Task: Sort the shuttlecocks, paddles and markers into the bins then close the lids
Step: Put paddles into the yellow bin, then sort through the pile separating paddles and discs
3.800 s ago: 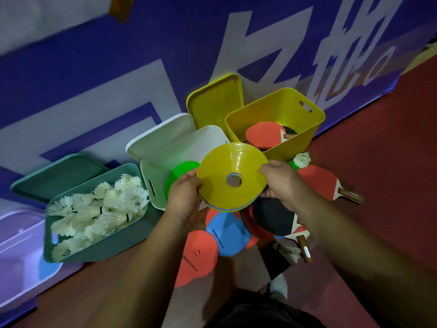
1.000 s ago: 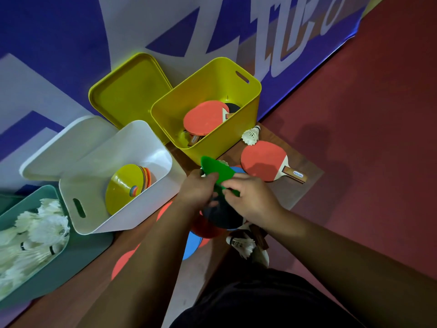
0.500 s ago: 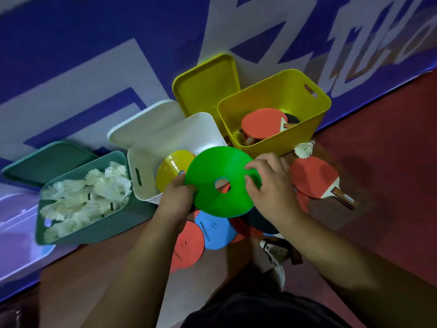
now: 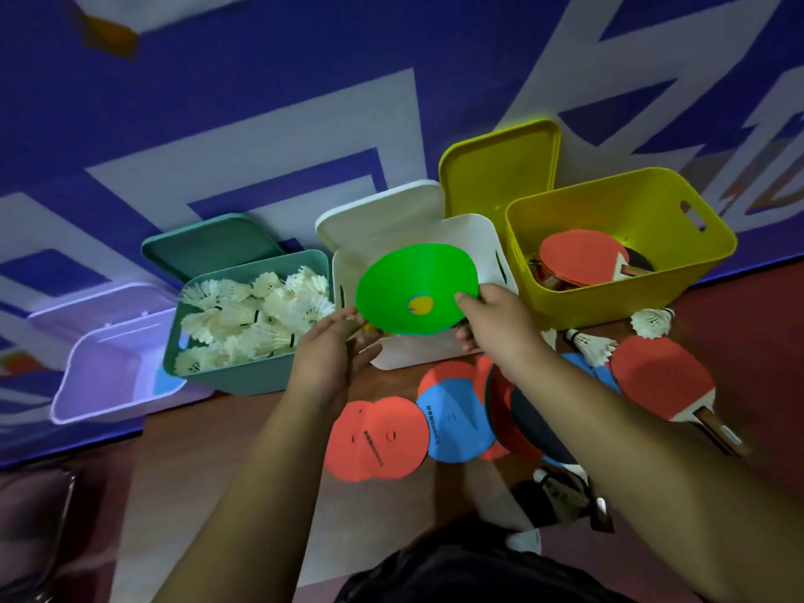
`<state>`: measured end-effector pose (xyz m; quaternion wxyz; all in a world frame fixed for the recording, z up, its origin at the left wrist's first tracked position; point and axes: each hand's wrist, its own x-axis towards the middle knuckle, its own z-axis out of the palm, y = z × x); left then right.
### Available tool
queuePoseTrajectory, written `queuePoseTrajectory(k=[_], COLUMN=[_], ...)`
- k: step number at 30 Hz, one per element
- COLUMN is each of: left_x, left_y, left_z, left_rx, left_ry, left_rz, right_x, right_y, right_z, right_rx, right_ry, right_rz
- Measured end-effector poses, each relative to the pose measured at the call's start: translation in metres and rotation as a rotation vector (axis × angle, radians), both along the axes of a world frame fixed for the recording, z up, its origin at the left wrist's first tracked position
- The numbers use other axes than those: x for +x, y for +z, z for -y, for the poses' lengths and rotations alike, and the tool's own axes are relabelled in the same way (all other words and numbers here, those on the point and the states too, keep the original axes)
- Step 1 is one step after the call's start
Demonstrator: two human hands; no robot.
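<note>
Right hand [image 4: 494,315] pinching flat green round marker disc [image 4: 415,289] by its edge over open white plastic bin [image 4: 483,237]; left hand [image 4: 330,354] open-fingered, empty, just beside disc's rim.

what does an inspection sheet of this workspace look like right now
surface: red floor beside a purple and white mat
job's things: green marker over the white bin; shuttlecocks in the teal bin; paddles in the yellow bin; flat markers, paddles and shuttlecocks lie loose; lids off
clutter: open lilac bin
hands: right hand pinches the marker's rim; left hand open beside it
cables: nothing seen
surroundings: nothing seen
</note>
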<state>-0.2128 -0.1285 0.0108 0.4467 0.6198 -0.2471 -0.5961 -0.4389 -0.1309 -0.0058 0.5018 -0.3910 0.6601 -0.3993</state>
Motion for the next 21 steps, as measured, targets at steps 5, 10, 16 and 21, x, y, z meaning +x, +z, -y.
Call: queuePoseTrajectory(k=[5,10,16,21], left_x=[0.02,0.023,-0.011,-0.056], left_y=[-0.001,-0.018,-0.044,-0.068], left_z=[-0.01,-0.013,-0.019,-0.034], left_rx=[0.039,0.096,0.158,0.183], left_ry=[0.001,-0.066,-0.192,-0.421], left_rz=[0.053,0.083,0.098,0.139], right_x=[0.015,0.013,-0.017,-0.066], right_y=[-0.001,-0.01,-0.029,-0.049], right_z=[0.029,0.018,-0.019,-0.056], right_rx=[0.069,0.124,0.089,0.099], right_ry=[0.036,0.022,-0.066,-0.232], right_rz=[0.09,0.047,-0.017,-0.044])
